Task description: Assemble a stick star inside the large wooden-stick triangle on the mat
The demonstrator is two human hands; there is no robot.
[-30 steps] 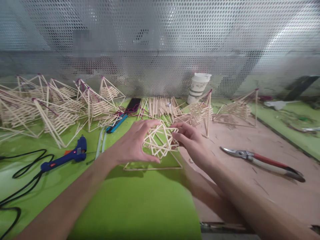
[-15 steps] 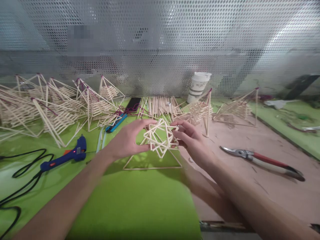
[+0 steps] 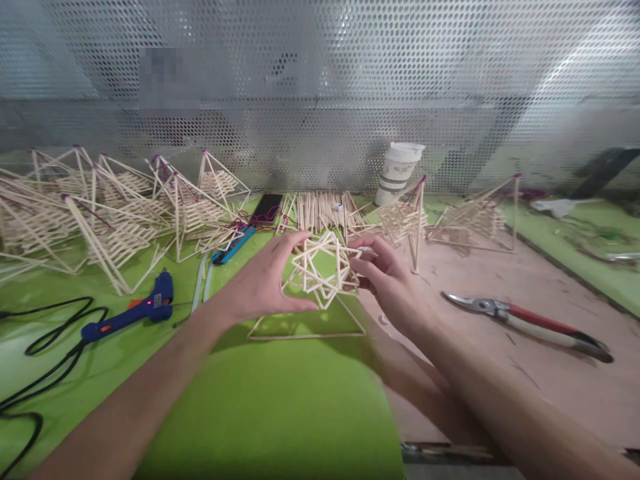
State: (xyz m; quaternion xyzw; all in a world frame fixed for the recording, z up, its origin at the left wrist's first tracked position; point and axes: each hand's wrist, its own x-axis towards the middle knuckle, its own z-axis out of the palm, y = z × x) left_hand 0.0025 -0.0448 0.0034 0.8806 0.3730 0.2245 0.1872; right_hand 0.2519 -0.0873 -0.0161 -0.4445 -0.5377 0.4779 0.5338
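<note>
Left hand [image 3: 267, 280]: fingers and thumb spread wide in a curve about the left side of an openwork lattice of crossed pale wooden sticks [image 3: 327, 285]; whether the fingertips touch it cannot be told. Right hand [image 3: 387, 270]: thumb and fingers drawn narrow, holding the lattice at its right edge, with the other fingers bent behind the thumb. The lattice lies between the two hands, over the far part of a flat frame of thin pale sticks [image 3: 307, 337]; contact between the two is unclear. The frame, its near stick running crosswise, rests on the green-covered table [image 3: 280, 407].

Left of the hands: a blue glue gun [image 3: 159, 301] with a small red light and black cable, and, farther back, a blue-and-black cutter [image 3: 234, 247] beside tangled purple thread [image 3: 257, 219] and a flat black rectangular object [image 3: 268, 207]. At the far left, a crowded group of pale stick pyramids with purple-tied tips [image 3: 117, 247].

Beyond the hands: a row of loose pale sticks [image 3: 317, 215]. To its right, an upright white lidded cup [image 3: 395, 175] and two more stick structures [image 3: 416, 230]. At the right, pruning shears with red and white handles [image 3: 537, 327] lie on a brownish board [image 3: 565, 400]. Behind all: a perforated grey metal panel [image 3: 325, 80].
</note>
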